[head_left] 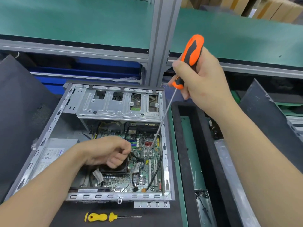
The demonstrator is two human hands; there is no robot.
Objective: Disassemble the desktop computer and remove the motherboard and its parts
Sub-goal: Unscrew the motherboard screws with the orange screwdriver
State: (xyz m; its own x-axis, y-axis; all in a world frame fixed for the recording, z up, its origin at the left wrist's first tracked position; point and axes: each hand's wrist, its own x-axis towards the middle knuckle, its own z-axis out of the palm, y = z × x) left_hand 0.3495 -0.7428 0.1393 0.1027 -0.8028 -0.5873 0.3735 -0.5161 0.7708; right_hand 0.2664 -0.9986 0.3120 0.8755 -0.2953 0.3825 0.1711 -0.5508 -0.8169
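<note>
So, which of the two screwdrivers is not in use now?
The yellow screwdriver, lying flat in front of the computer case; the orange screwdriver is gripped by the right hand.

place: electronics workshop | cues: green-matted bench shelf (82, 22), aluminium frame post (162, 38), stacked cardboard boxes (262, 9)

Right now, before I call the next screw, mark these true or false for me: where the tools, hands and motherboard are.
1. The right hand grips the orange screwdriver. True.
2. The yellow screwdriver lies inside the case. False: it lies on the black mat in front of the case.
3. The motherboard is out of the case. False: it sits inside.
4. The left hand is inside the case, fingers curled. True.
</note>
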